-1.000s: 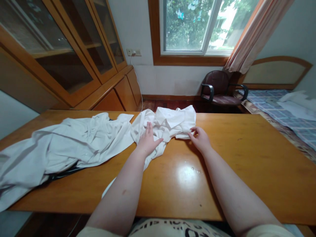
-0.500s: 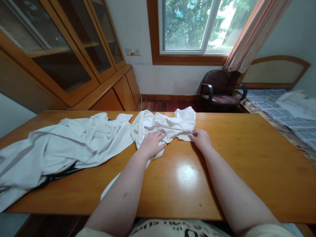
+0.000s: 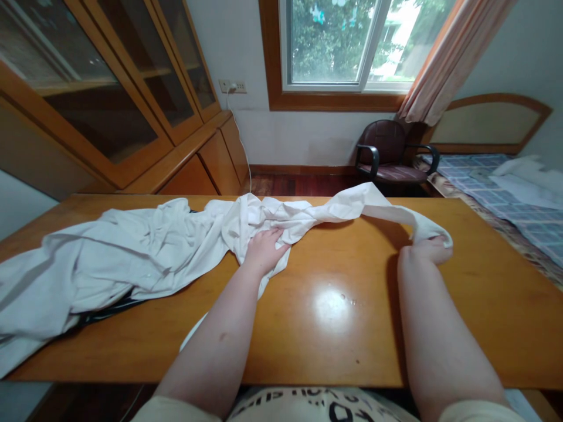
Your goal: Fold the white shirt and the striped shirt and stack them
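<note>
A crumpled white garment lies across the middle of the table, one long strip of it drawn out to the right. My left hand lies on its bunched part, fingers stretched out over the fabric. At the strip's far right end, my right hand is closed around the cloth, the fingers partly covered by it. Between the hands the strip is twisted, and its right stretch rises off the table. A larger pile of white cloth spreads to the left and touches the garment.
The wooden table carries the cloth. Some dark material shows beneath the left pile. Beyond the table stand a glass-door cabinet, a dark red armchair and a bed.
My right hand has moved to the right, pulling the garment's end out into a long strip. My left hand has stayed on the bunched part.
</note>
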